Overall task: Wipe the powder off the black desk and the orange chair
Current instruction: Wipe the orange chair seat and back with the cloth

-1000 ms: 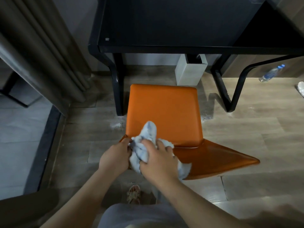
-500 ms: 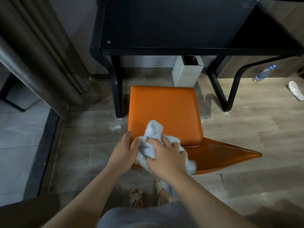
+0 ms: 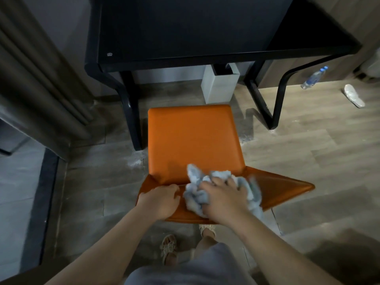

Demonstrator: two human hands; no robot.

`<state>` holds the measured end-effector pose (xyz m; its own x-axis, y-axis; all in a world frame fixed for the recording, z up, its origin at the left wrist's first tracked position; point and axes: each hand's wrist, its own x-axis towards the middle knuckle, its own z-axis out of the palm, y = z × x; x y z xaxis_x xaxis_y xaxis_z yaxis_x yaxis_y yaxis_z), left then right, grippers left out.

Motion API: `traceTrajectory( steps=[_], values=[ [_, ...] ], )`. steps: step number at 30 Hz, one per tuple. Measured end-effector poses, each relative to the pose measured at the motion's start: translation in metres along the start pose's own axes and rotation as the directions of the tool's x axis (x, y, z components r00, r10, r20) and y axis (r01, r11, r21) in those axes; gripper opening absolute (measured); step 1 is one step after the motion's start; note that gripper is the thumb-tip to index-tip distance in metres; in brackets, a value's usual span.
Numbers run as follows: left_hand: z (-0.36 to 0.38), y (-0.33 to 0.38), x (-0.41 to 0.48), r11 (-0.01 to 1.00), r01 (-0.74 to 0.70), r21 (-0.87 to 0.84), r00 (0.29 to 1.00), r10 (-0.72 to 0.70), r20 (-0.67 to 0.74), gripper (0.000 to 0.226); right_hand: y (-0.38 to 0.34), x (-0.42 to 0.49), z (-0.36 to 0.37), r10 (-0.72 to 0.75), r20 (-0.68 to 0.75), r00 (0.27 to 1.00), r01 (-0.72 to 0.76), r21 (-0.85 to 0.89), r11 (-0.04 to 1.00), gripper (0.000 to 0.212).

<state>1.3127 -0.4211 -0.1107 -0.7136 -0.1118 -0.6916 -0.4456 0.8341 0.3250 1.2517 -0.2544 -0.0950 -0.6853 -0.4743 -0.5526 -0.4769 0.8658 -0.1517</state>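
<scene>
The orange chair (image 3: 193,138) stands below me, its seat facing the black desk (image 3: 197,27). My right hand (image 3: 224,196) holds a crumpled pale blue cloth (image 3: 195,194) and presses it onto the chair's backrest, close to the seam with the seat. My left hand (image 3: 159,200) rests on the left end of the backrest with its fingers curled over the edge, apart from the cloth. The cloth's right side is blurred. White powder lies on the floor by the desk's left leg (image 3: 131,124) and to the right of the seat.
A grey square bin (image 3: 221,85) stands under the desk. A plastic bottle (image 3: 313,78) and a white slipper (image 3: 353,98) lie on the wooden floor at right. Curtains (image 3: 41,79) hang at left. My sandalled feet (image 3: 169,250) are just behind the chair.
My right hand has slid the cloth to the right along the backrest. My left hand has let go of the cloth and settled on the backrest's left edge.
</scene>
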Motion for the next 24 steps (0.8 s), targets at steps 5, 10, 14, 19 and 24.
traceTrajectory(
  steps=[5,10,14,19,24],
  values=[
    [0.002,0.021,0.032,0.993,-0.017,0.116,0.985,-0.003,0.174,0.035,0.085,0.023,-0.035,0.162,0.044,0.986,-0.15,-0.208,0.967,0.053],
    [0.013,0.063,0.075,0.988,0.011,0.157,0.953,-0.058,0.299,0.045,0.203,0.058,-0.087,0.435,-0.054,0.899,-0.428,-0.321,0.845,0.037],
    [0.025,0.096,0.113,0.995,0.055,0.079,0.948,-0.077,0.308,0.042,0.257,0.092,-0.081,0.431,0.085,0.898,-0.438,0.108,0.892,0.026],
    [0.037,0.117,0.147,0.989,0.136,-0.065,0.976,-0.122,0.18,0.045,0.251,0.14,-0.046,0.405,0.277,0.871,-0.468,0.221,0.856,0.035],
    [0.059,0.116,0.175,0.972,0.206,-0.112,0.958,-0.178,0.223,0.05,0.247,0.162,-0.009,0.29,0.441,0.849,-0.461,0.353,0.814,0.053]
  ],
)
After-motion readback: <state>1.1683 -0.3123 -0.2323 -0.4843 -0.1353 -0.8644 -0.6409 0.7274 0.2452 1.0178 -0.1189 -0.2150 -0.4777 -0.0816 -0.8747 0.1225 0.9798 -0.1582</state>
